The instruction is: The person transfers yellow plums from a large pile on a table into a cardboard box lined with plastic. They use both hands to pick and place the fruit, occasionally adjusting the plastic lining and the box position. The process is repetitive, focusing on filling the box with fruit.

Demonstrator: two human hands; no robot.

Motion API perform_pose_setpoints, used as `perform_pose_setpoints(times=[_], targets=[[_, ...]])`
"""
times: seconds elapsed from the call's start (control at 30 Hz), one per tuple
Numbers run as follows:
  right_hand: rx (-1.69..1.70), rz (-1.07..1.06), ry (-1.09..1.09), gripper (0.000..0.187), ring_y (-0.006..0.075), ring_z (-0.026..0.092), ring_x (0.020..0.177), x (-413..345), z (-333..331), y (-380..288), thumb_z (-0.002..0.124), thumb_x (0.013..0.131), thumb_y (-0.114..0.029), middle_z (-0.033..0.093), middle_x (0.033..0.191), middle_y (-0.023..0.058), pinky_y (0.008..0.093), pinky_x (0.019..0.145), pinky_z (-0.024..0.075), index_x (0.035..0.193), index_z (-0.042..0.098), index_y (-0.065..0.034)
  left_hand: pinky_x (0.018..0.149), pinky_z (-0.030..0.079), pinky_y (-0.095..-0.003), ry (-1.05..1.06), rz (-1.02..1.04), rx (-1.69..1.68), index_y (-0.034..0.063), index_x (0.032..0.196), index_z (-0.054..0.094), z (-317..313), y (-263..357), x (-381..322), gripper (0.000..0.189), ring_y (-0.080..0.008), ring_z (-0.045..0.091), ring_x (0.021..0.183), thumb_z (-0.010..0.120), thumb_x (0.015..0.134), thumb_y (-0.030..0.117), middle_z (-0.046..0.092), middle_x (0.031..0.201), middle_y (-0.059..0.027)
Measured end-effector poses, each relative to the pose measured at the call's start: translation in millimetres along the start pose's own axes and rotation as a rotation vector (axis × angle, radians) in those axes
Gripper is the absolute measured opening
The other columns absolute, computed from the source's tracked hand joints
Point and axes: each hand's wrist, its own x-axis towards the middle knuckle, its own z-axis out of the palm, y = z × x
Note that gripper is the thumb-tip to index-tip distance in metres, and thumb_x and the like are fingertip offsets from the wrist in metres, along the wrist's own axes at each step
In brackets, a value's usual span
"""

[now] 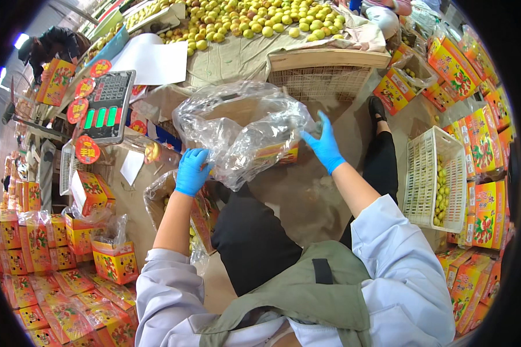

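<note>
A clear plastic bag (243, 130) lies spread and crumpled in front of me, its mouth wide. Under it shows part of a red and yellow printed carton (290, 155). My left hand (192, 171), in a blue glove, has its fingers curled on the bag's near left edge. At the bag's right edge my gloved right hand (325, 143) has thumb and fingers spread apart, slightly blurred; whether it touches the film is hard to see. Beside my left leg stands another bag-lined carton (205, 212) with some green fruit, partly hidden by my forearm.
Yellow-green jujubes (252, 19) cover a cloth-draped table (225, 60) ahead. A digital scale display (106, 106) stands at left. To the right is a white plastic crate (417, 182) holding fruit. Stacked cartons (65, 299) line both sides. Another person (54, 45) bends at far left.
</note>
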Motion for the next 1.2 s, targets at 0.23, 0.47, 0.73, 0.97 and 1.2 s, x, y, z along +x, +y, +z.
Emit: perform_pose_setpoints(times=[0.23,0.47,0.73,0.97,1.2], targets=[[0.021,-0.147,0.088,0.026,0.0085,0.053,0.079,61,16,-62,0.072,0.088,-0.017,0.058,0.089,0.001,0.0255,0.077,0.0472,0.102,0.053,-0.0056,0.08,0.049,-0.032,0.31,-0.54,-0.696,0.0041,0.112,0.06,-6,-36,38,0.021,-0.0166,0.059,0.092,0.053,0.094,0.013,0.063,0.1,-0.0035],[0.274,-0.07,-0.29,0.023,0.0098,0.056,0.073,46,46,-75,0.059,0.096,-0.024,0.061,0.076,0.0027,0.0276,0.072,0.0477,0.085,0.062,-0.0042,0.1,0.049,-0.0368,0.645,-0.333,-1.651,0.0037,0.131,0.05,-84,-22,148,0.036,-0.0238,0.058,0.114,0.047,0.098,0.018,0.059,0.125,-0.0106],[-0.613,-0.234,-1.082,0.038,0.0353,0.062,0.098,63,110,-86,0.052,0.093,-0.036,0.065,0.109,0.0214,0.041,0.09,0.0479,0.115,0.065,-0.0082,0.102,0.043,-0.0362,0.761,-0.295,-1.323,0.003,0.134,0.049,-98,14,134,0.038,-0.028,0.053,0.121,0.041,0.101,0.021,0.053,0.134,-0.0137],[-0.53,-0.261,-1.294,0.043,0.0316,0.06,0.108,130,183,-12,0.051,0.093,-0.037,0.063,0.12,0.0191,0.0389,0.095,0.0462,0.122,0.062,-0.0057,0.09,0.044,-0.0256,0.678,-0.536,-0.974,0.0011,0.125,0.053,-11,-51,63,0.029,-0.0117,0.053,0.103,0.047,0.099,0.012,0.059,0.113,-0.005],[-0.739,-0.287,-1.344,0.045,0.0308,0.059,0.109,145,230,-4,0.05,0.094,-0.038,0.062,0.122,0.018,0.0386,0.096,0.0461,0.124,0.06,-0.0059,0.093,0.045,-0.0277,0.67,-0.828,-1.068,-0.001,0.126,0.053,51,-55,10,0.029,-0.0139,0.054,0.105,0.048,0.101,0.012,0.06,0.117,-0.0069]])
